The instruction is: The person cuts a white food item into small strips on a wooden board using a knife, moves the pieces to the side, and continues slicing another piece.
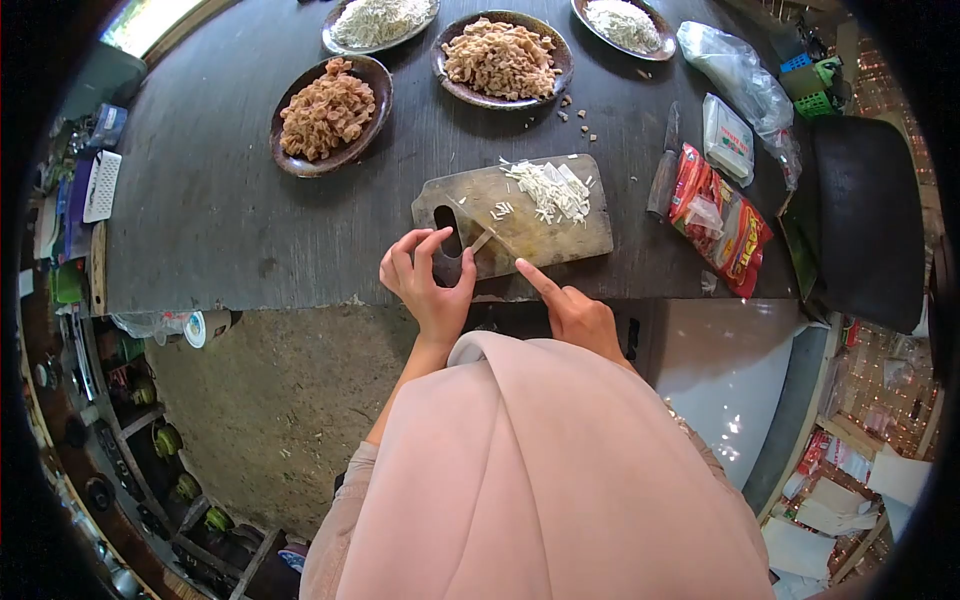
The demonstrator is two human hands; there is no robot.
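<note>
A worn wooden cutting board [520, 240] lies near the table's front edge, with a pile of thin white strips [552, 192] at its far right. My left hand [432, 285] is over the board's handle end, fingers curved and apart. Its thumb tip is right at a small pale piece [482, 240] on the board. My right hand [580, 315] is closed at the front edge, index finger stretched along a thin knife [490, 230]. The blade shows nearly edge-on, slanting up-left across the board; its handle is hidden in the hand.
Plates of brown pieces [325, 112] [503, 60] and plates of white shreds [380, 20] [625, 25] stand at the back. On the right lie another knife [665, 160], a red packet [722, 220], a white pack [728, 140] and a clear plastic bag [740, 75].
</note>
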